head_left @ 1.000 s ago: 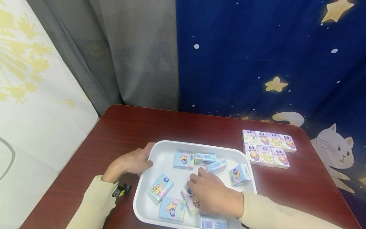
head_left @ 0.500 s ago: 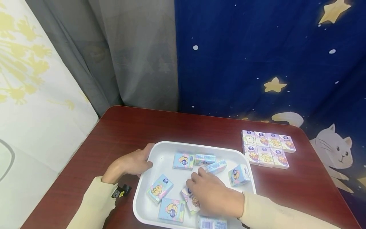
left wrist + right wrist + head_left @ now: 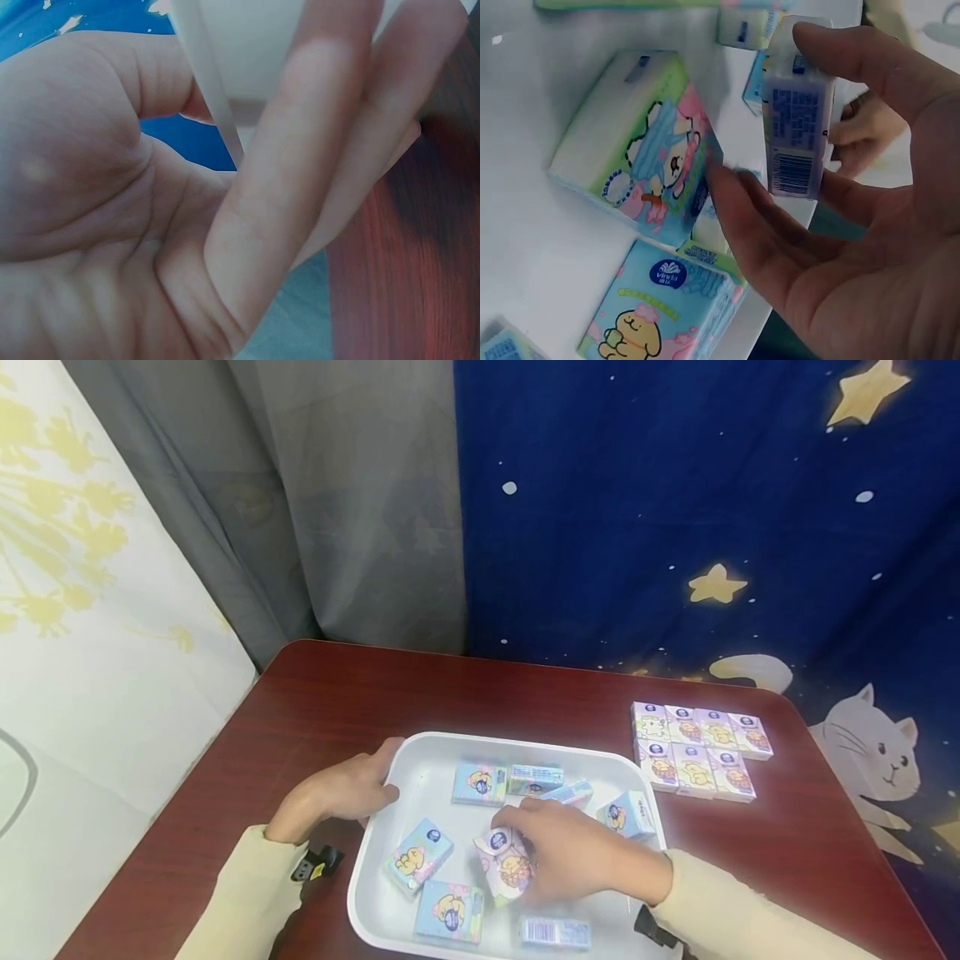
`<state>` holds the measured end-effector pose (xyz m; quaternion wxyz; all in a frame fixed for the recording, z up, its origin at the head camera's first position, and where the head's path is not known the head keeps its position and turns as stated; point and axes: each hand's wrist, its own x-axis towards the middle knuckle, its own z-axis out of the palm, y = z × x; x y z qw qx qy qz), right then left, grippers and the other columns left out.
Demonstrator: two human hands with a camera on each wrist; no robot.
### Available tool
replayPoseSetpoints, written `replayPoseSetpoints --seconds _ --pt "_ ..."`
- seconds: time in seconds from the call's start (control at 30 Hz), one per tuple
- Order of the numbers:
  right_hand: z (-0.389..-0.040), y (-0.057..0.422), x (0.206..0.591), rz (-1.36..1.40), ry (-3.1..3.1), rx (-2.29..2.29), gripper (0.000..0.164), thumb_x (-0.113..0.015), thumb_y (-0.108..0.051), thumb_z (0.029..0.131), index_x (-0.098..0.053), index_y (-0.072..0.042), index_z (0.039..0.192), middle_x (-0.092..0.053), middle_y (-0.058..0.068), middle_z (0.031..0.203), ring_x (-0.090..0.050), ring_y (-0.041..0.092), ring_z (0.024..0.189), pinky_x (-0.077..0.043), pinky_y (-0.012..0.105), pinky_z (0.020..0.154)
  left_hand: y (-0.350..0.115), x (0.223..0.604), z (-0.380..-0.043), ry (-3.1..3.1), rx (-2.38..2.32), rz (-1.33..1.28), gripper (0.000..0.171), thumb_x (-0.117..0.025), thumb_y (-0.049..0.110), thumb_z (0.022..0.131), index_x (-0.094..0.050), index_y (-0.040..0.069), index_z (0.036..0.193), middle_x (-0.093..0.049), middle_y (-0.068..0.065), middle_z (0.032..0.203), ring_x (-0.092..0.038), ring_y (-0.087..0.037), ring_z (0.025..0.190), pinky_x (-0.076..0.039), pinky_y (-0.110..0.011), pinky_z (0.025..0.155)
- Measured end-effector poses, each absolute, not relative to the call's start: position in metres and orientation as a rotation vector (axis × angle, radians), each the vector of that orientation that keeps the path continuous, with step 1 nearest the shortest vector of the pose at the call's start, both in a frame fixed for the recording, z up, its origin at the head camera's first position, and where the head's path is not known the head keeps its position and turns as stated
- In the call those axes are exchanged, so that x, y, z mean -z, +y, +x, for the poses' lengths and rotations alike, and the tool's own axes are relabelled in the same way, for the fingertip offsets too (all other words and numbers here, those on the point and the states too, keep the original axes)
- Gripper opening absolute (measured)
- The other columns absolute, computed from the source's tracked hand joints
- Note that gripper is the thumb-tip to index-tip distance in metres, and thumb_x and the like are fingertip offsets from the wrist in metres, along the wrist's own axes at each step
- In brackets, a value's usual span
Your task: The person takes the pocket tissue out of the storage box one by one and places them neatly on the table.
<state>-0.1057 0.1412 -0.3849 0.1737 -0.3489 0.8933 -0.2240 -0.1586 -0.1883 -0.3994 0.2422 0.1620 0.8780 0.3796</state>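
Note:
My right hand holds a small purple-and-white pack of pocket tissues over the white plastic tray. In the right wrist view the thumb is on one end of this pack, the fingers lie on its other side, and its barcode side faces the camera. My left hand grips the tray's left rim, thumb over the edge; the left wrist view shows its fingers against the tray wall. Several blue tissue packs lie scattered in the tray, among them one with a dog picture and one on its side.
Purple tissue packs stand in two tight rows on the dark red table, beyond the tray's right corner. One blue pack leans near the tray's right wall. Grey and navy curtains hang behind the table.
The right hand has shifted slightly right and tilted up the purple pack, so more of its printed face shows. The barcode pack near the front is less covered. The left hand stays on the rim.

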Motion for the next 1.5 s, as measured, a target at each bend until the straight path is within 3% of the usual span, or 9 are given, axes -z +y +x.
replayPoseSetpoints --seconds 0.2,0.43,0.7,1.03,1.3,1.5 --pt "-0.113 0.154 0.381 -0.891 2.458 0.772 0.082 -0.101 -0.015 0.071 -0.065 -0.016 0.144 -0.073 -0.006 0.124 -0.062 0.009 0.096 -0.058 0.035 0.090 -0.188 0.399 -0.159 2.395 -1.053 0.458 0.076 -0.062 -0.006 0.100 -0.020 0.005 0.163 -0.071 -0.017 0.103 -0.077 -0.025 0.074 -0.065 -0.043 0.054" --pt "-0.123 0.176 0.377 -0.804 2.327 0.983 0.086 -0.102 -0.018 0.074 -0.062 -0.013 0.150 -0.069 -0.008 0.109 -0.066 0.013 0.082 -0.059 0.030 0.075 -0.188 0.398 -0.160 2.385 -1.063 0.469 0.078 -0.064 -0.005 0.100 -0.020 0.004 0.164 -0.071 -0.016 0.104 -0.078 -0.025 0.075 -0.066 -0.044 0.055" --pt "-0.127 0.201 0.368 -0.744 2.340 1.103 0.082 -0.100 -0.026 0.080 -0.063 -0.016 0.153 -0.066 0.002 0.118 -0.068 0.016 0.085 -0.061 0.031 0.075 -0.189 0.398 -0.161 2.383 -1.067 0.475 0.078 -0.063 -0.005 0.100 -0.019 0.005 0.164 -0.071 -0.017 0.106 -0.078 -0.026 0.077 -0.066 -0.045 0.056" --pt "-0.126 0.234 0.366 -0.576 2.398 1.187 0.073 -0.091 -0.024 0.091 -0.059 -0.026 0.157 -0.065 0.006 0.132 -0.063 0.028 0.102 -0.058 0.036 0.082 -0.190 0.399 -0.161 2.380 -1.069 0.465 0.078 -0.063 -0.005 0.100 -0.019 0.005 0.164 -0.072 -0.016 0.105 -0.078 -0.026 0.076 -0.066 -0.045 0.056" --pt "-0.127 0.262 0.366 -0.499 2.437 1.219 0.065 -0.081 -0.021 0.101 -0.055 -0.024 0.161 -0.065 0.010 0.140 -0.067 0.031 0.116 -0.058 0.051 0.097 -0.189 0.399 -0.160 2.390 -1.056 0.456 0.079 -0.064 -0.004 0.100 -0.019 0.005 0.164 -0.072 -0.016 0.105 -0.078 -0.026 0.076 -0.066 -0.045 0.056" --pt "-0.132 0.285 0.371 -0.401 2.346 1.407 0.066 -0.073 -0.013 0.105 -0.047 -0.014 0.166 -0.059 0.022 0.152 -0.065 0.038 0.129 -0.059 0.031 0.099 -0.190 0.400 -0.159 2.389 -1.065 0.461 0.079 -0.064 -0.005 0.100 -0.019 0.005 0.164 -0.072 -0.017 0.106 -0.078 -0.026 0.076 -0.066 -0.045 0.055"
